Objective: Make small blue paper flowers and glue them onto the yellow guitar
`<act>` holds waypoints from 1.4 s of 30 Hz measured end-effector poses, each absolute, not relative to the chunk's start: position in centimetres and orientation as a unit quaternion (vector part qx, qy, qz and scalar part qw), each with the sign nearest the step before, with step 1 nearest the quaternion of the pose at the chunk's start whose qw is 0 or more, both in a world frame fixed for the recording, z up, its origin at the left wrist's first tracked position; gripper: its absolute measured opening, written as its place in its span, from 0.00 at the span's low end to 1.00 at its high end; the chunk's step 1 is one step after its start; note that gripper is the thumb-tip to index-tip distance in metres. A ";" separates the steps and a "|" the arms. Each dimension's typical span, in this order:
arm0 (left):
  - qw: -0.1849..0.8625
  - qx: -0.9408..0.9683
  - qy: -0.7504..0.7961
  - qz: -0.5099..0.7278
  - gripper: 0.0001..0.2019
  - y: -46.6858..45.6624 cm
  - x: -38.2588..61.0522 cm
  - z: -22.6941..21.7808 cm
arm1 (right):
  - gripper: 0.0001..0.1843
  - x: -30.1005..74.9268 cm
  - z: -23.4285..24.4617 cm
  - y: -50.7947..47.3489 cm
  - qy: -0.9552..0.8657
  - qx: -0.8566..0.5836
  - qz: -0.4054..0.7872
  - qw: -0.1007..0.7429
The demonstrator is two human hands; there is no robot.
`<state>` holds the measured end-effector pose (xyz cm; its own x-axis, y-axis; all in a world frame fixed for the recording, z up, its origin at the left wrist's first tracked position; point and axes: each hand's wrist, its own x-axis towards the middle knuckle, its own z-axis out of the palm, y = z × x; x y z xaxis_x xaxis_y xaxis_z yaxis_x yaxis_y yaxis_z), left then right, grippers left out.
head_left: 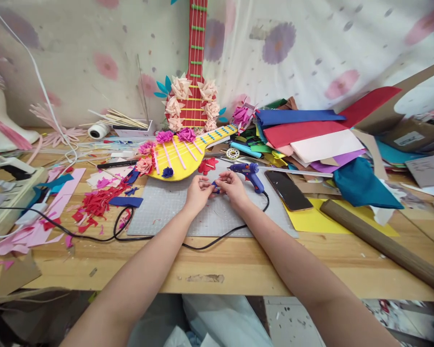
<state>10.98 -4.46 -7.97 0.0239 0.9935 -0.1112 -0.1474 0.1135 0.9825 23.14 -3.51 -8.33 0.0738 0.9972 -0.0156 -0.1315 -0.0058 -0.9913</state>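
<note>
Over the grey cutting mat (pixel 166 207), my left hand (pixel 200 192) and my right hand (pixel 232 187) meet, fingertips pinched on a small dark blue paper piece (pixel 216 187). Fingers cover much of it, so its exact shape is hidden. Just right of my right hand lies a blue hot glue gun (pixel 251 174) with a black cord. Behind my hands is a red paper flower shape (pixel 207 166). A yellow paper-craft instrument (pixel 181 161) with paper flowers and pink strips lies at the mat's back left; a dark blue paper flower (pixel 167 172) sits on its edge.
A red flower-trimmed instrument (pixel 193 103) stands against the patterned curtain. Right are a phone (pixel 288 190), stacked coloured paper (pixel 311 130) and a brown roll (pixel 379 243). Left are red paper scraps (pixel 101 200), a power strip (pixel 18 202) and the looping black cord (pixel 119 236).
</note>
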 end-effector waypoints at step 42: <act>0.736 0.246 0.432 0.458 0.04 -5.4 9.3 -5.4 | 0.17 23.2 -7.3 -4.4 -0.586 -0.422 0.441 0.533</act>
